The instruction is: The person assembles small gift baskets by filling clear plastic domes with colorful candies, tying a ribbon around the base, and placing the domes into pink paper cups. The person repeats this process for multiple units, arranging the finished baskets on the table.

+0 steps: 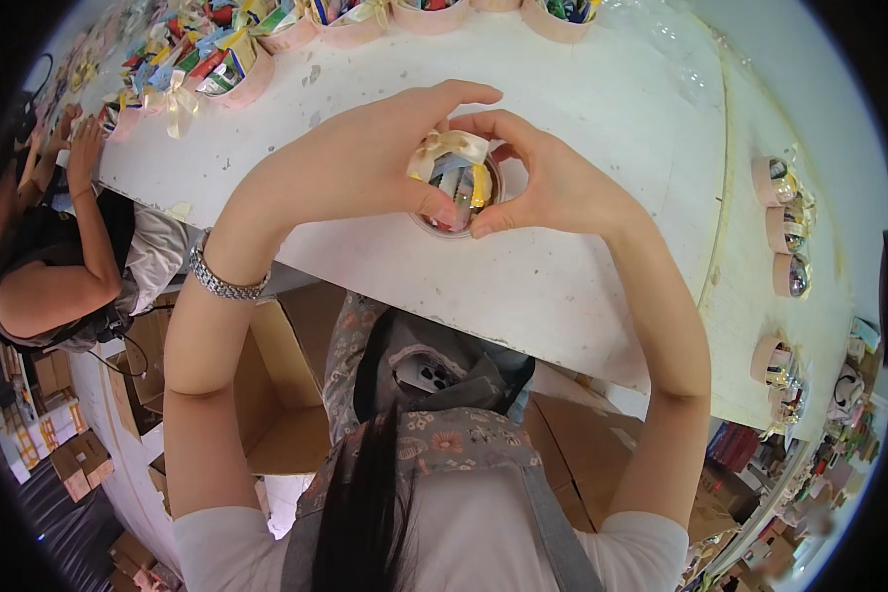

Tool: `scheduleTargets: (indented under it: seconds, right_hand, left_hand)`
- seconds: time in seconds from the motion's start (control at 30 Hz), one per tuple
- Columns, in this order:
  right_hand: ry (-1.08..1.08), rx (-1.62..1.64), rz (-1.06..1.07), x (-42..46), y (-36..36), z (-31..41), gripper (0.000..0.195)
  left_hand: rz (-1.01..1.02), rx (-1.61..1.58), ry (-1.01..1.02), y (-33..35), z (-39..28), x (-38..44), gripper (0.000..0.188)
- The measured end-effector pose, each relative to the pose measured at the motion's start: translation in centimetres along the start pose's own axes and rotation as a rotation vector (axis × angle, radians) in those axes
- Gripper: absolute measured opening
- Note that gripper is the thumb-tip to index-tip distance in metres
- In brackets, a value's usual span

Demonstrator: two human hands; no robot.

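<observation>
A round tub point(459, 181) filled with small colourful packets stands on the white table before me, with a cream satin ribbon point(455, 144) across its upper side. My left hand point(370, 155) curves around the tub's left side, its thumb on the front of the top and its index finger stretched out beyond the far side. From the right, my right hand point(540, 174) has its thumb at the near rim and its bent fingers by the ribbon at the far side. The tub is partly hidden by my left hand.
Pink tubs point(248, 78) of packets line the table's far left edge. Several smaller filled tubs point(769, 181) lie at the right. A co-worker point(59, 274) sits at the left. Below the table edge is an open cardboard box point(285, 370). Clear plastic film point(658, 44) lies at the far right.
</observation>
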State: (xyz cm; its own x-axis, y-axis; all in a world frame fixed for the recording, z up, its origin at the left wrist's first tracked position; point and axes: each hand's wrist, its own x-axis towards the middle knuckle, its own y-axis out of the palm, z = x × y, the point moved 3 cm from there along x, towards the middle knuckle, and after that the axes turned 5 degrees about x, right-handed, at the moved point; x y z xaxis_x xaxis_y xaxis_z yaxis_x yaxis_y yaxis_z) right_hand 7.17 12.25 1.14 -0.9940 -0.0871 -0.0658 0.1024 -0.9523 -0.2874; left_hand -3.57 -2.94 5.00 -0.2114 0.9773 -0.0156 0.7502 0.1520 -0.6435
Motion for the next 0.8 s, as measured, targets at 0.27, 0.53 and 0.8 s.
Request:
scheduleTargets:
  seconds: [0.27, 0.53, 0.8]
  right_hand:
    - [-0.042, -0.218, -0.166, -0.4, -0.1, -0.1, 0.087]
    - [-0.352, -0.365, -0.417, -1.2, 1.4, -0.1, 0.070]
    - [-0.381, -0.415, -0.461, -2.0, 1.9, -0.1, 0.057]
  left_hand:
    - [-0.169, 0.183, -0.001, 0.6, -0.3, -1.4, 0.088]
    - [-0.231, -0.022, -0.042, 2.1, 1.2, -2.2, 0.060]
    - [-0.264, 0.085, 0.047, 2.1, 1.4, -2.2, 0.057]
